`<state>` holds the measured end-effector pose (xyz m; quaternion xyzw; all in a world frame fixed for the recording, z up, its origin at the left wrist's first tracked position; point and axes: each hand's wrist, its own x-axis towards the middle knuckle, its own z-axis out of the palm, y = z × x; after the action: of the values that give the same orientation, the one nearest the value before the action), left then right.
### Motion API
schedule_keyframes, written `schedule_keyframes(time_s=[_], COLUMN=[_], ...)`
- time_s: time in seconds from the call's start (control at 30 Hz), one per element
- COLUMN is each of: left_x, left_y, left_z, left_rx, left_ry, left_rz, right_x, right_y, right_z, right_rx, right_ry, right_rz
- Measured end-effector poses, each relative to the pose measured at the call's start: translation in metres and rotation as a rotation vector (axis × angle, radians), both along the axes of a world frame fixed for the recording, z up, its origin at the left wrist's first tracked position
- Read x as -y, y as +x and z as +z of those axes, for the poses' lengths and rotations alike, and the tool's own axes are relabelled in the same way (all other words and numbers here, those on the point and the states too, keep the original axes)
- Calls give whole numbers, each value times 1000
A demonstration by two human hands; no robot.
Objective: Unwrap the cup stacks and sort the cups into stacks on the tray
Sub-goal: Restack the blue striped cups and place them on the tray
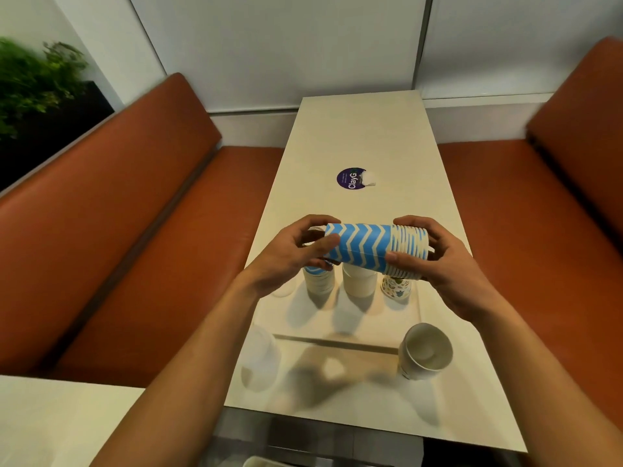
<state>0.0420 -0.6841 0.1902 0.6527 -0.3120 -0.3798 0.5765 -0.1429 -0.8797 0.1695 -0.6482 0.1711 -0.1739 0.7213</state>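
Stack held crosswise (rims rightward); left hand, right hand gripping.

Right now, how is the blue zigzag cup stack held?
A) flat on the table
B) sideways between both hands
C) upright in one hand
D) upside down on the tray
B: the blue stack lies sideways in the air, the left hand gripping one end and the right hand the other.
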Motion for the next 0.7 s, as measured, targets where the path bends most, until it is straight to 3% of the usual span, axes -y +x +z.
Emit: schedule_keyframes(time_s=[0.2, 0.27, 0.4, 0.5, 0.7], left_x=[-5, -9, -13, -9, 16], left_y=[24, 40, 64, 67, 58], left_z=[8, 13, 14, 5, -18], left_rx=[5, 102, 468, 727, 919], left_ry=[-111, -123, 60, 270, 543], left_rz=[155, 265, 432, 391, 227], right_x=[3, 9, 17, 17, 16], right_y=[0, -3, -6, -6, -7], right_z=[3, 3, 0, -3, -4], right_rx=[45, 51, 29, 20, -16], right_ry=[2, -6, -9, -1, -5], right_rz=[-71, -125, -215, -220, -193])
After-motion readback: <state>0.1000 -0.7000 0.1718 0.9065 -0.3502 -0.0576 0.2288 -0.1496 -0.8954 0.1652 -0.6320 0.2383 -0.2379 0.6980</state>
